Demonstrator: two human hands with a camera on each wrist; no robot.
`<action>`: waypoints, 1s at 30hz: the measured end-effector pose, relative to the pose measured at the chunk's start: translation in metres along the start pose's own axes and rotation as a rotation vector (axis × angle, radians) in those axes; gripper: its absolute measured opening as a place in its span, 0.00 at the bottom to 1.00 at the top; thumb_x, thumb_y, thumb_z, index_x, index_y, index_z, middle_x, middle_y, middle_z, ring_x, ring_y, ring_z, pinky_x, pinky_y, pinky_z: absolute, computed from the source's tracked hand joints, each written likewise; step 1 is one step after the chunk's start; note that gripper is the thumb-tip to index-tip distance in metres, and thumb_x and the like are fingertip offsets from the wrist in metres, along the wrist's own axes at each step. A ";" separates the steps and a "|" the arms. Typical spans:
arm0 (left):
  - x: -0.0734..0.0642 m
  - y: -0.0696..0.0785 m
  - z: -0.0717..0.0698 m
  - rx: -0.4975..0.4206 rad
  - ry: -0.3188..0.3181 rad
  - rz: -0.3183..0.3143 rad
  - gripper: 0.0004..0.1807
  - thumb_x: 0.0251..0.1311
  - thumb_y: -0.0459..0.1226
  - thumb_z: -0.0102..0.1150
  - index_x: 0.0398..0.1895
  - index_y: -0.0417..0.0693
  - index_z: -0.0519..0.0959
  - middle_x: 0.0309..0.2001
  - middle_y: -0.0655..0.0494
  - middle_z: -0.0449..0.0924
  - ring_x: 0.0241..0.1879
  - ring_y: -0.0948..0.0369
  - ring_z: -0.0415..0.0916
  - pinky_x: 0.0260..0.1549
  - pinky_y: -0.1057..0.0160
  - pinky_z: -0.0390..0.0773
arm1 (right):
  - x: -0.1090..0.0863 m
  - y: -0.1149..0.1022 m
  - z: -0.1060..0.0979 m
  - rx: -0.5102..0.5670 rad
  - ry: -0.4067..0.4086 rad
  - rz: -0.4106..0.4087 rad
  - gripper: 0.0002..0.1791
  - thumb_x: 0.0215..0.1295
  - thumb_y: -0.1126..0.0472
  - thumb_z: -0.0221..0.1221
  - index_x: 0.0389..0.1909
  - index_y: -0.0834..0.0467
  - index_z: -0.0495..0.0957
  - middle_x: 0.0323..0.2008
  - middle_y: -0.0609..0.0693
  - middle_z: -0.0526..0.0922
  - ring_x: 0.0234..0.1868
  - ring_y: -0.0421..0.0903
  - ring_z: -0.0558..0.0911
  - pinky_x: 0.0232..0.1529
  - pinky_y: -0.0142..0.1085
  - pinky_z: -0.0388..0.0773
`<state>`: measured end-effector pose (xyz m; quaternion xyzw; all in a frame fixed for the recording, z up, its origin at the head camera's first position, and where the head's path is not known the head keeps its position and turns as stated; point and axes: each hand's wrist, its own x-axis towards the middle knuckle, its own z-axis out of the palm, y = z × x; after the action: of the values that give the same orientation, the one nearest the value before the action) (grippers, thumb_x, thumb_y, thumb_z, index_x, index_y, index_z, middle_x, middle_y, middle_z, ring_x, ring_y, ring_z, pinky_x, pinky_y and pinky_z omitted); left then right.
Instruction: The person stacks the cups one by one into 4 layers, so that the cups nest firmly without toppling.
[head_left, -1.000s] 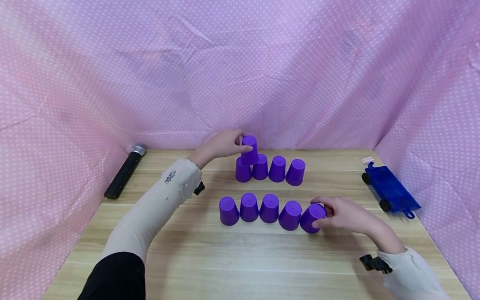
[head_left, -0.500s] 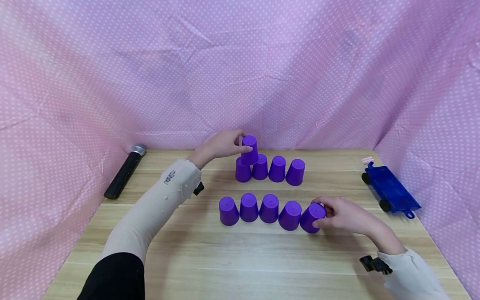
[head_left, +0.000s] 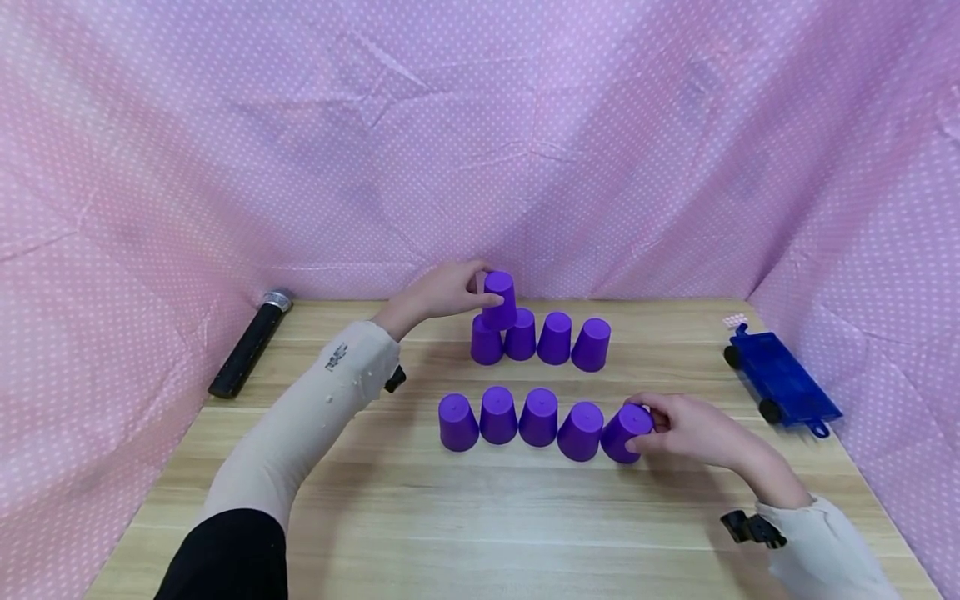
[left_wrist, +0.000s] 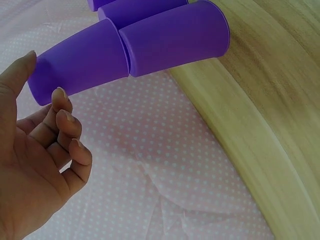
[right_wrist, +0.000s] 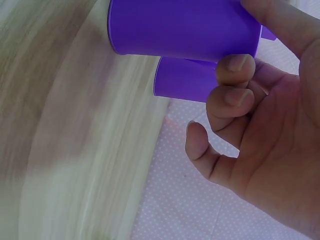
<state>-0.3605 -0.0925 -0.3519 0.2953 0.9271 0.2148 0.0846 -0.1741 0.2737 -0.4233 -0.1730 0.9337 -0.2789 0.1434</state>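
Beyond the right hand (head_left: 686,429) and to its left, the left hand (head_left: 445,289) grips an upper cup (head_left: 501,312), inverted, between thumb and fingers. That cup sits over the two leftmost of a back row (head_left: 554,340) of four cups; from the left wrist, its rim appears to touch a cup below. The right hand pinches an end cup (head_left: 621,435); immediately to that hand's left runs the rest of the front row (head_left: 538,418), four inverted cups. Contact between the end cup's rim and the worktop (head_left: 510,525) cannot be confirmed.

Change over the last second: minimal. The end cup has shifted very slightly away from the person; the upper cup keeps its place. Assessment: fine positioning, with one cup raised and neither grasp given up. Well right of the right hand, untouched, lies a blue toy cart (head_left: 783,379).
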 end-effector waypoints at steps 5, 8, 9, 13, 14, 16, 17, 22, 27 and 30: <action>-0.011 -0.007 -0.008 0.035 -0.018 0.000 0.41 0.62 0.57 0.63 0.73 0.50 0.66 0.42 0.55 0.82 0.42 0.59 0.79 0.44 0.56 0.78 | -0.001 -0.005 -0.007 -0.019 0.017 -0.010 0.28 0.57 0.42 0.70 0.56 0.50 0.78 0.26 0.41 0.76 0.26 0.37 0.72 0.27 0.30 0.68; -0.021 -0.012 -0.014 0.040 -0.059 0.002 0.41 0.64 0.56 0.62 0.74 0.46 0.64 0.42 0.52 0.83 0.41 0.58 0.80 0.45 0.56 0.78 | 0.001 -0.007 -0.012 -0.019 0.019 0.001 0.29 0.58 0.41 0.69 0.56 0.51 0.78 0.25 0.42 0.75 0.26 0.38 0.71 0.26 0.30 0.67; -0.025 -0.013 -0.017 0.031 -0.078 0.006 0.40 0.64 0.55 0.61 0.74 0.44 0.65 0.42 0.50 0.84 0.40 0.58 0.80 0.45 0.56 0.79 | 0.001 -0.008 -0.013 -0.019 0.020 0.009 0.29 0.58 0.41 0.69 0.56 0.51 0.78 0.25 0.42 0.75 0.25 0.38 0.71 0.25 0.30 0.67; -0.041 -0.018 -0.022 -0.009 -0.174 0.006 0.35 0.67 0.51 0.60 0.70 0.39 0.69 0.50 0.45 0.85 0.37 0.56 0.83 0.40 0.58 0.80 | 0.005 -0.013 -0.022 -0.006 0.031 0.011 0.28 0.58 0.42 0.69 0.55 0.52 0.78 0.25 0.43 0.74 0.25 0.38 0.71 0.25 0.30 0.66; -0.045 -0.019 -0.022 -0.021 -0.204 -0.007 0.34 0.68 0.51 0.59 0.70 0.40 0.69 0.50 0.45 0.84 0.37 0.56 0.83 0.40 0.58 0.80 | 0.006 -0.015 -0.025 -0.006 0.033 0.010 0.28 0.58 0.42 0.69 0.55 0.52 0.78 0.25 0.43 0.74 0.24 0.38 0.70 0.25 0.30 0.66; -0.054 -0.018 -0.021 -0.032 -0.256 -0.040 0.34 0.68 0.52 0.59 0.70 0.44 0.70 0.48 0.47 0.84 0.37 0.57 0.82 0.40 0.59 0.79 | 0.009 -0.019 -0.030 -0.002 0.040 0.001 0.27 0.59 0.43 0.69 0.54 0.51 0.78 0.24 0.43 0.73 0.24 0.38 0.70 0.24 0.31 0.66; -0.057 -0.017 -0.019 -0.035 -0.283 -0.057 0.34 0.68 0.54 0.58 0.71 0.46 0.69 0.45 0.48 0.84 0.38 0.56 0.82 0.40 0.59 0.78 | 0.010 -0.021 -0.033 0.001 0.044 -0.003 0.26 0.59 0.43 0.69 0.54 0.52 0.78 0.24 0.43 0.73 0.23 0.38 0.70 0.23 0.31 0.65; -0.076 -0.012 -0.006 -0.063 -0.378 -0.072 0.34 0.67 0.55 0.58 0.72 0.50 0.68 0.36 0.54 0.82 0.38 0.58 0.80 0.40 0.59 0.76 | 0.022 -0.032 -0.049 -0.021 0.084 -0.029 0.26 0.59 0.42 0.69 0.53 0.50 0.79 0.22 0.44 0.72 0.21 0.38 0.69 0.22 0.32 0.65; -0.095 -0.007 0.006 -0.078 -0.377 -0.032 0.37 0.64 0.57 0.61 0.71 0.50 0.69 0.33 0.55 0.81 0.32 0.62 0.76 0.34 0.61 0.75 | 0.039 -0.047 -0.068 -0.054 0.100 -0.017 0.28 0.59 0.39 0.68 0.55 0.51 0.78 0.22 0.45 0.71 0.22 0.39 0.68 0.22 0.33 0.65; -0.105 -0.006 0.012 -0.095 -0.354 -0.018 0.38 0.61 0.58 0.63 0.71 0.51 0.69 0.31 0.57 0.79 0.30 0.63 0.73 0.32 0.62 0.73 | 0.049 -0.055 -0.080 -0.082 0.106 -0.005 0.30 0.60 0.39 0.67 0.56 0.53 0.77 0.22 0.45 0.70 0.22 0.40 0.67 0.23 0.34 0.64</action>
<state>-0.2746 -0.1540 -0.3623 0.3160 0.8891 0.2025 0.2621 -0.2340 0.2484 -0.3361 -0.1662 0.9501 -0.2498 0.0858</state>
